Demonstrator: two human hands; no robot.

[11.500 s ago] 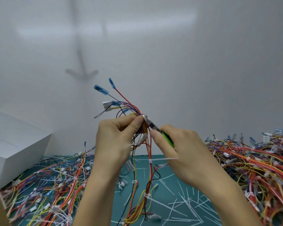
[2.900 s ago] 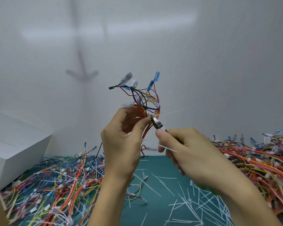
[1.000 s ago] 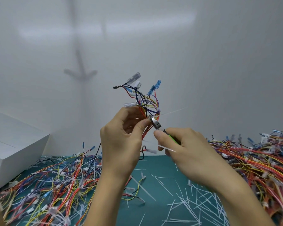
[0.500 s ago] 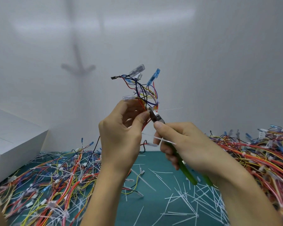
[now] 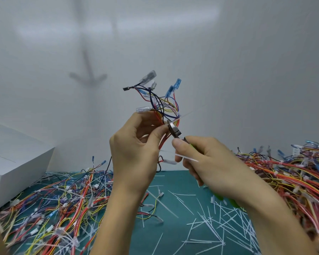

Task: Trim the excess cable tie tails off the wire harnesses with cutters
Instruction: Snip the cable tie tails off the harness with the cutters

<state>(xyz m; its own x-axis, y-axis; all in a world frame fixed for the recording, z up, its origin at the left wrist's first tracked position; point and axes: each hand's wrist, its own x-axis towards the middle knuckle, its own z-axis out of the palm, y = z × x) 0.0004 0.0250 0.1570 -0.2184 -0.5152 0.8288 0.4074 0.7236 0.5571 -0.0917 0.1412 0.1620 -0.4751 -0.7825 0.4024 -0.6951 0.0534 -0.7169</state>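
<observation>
My left hand (image 5: 134,155) pinches a wire harness (image 5: 162,105) of red, yellow, blue and black wires, held upright above the mat with its blue and clear terminals fanned out on top. My right hand (image 5: 206,162) grips green-handled cutters (image 5: 174,130). Their metal jaws sit against the harness right beside my left thumb. A thin white cable tie tail (image 5: 191,113) sticks out to the right from the bundle just above the jaws. A second white tail (image 5: 186,158) crosses my right fingers.
The green cutting mat (image 5: 173,183) carries many cut white tie tails (image 5: 219,223) at lower right. Piles of harnesses lie at left (image 5: 53,205) and right (image 5: 291,173). A white box (image 5: 13,162) stands at far left; a white wall is behind.
The cutters' jaws have stayed at the bundle beside my left thumb. Both hands and the harness have shifted only slightly in the view.
</observation>
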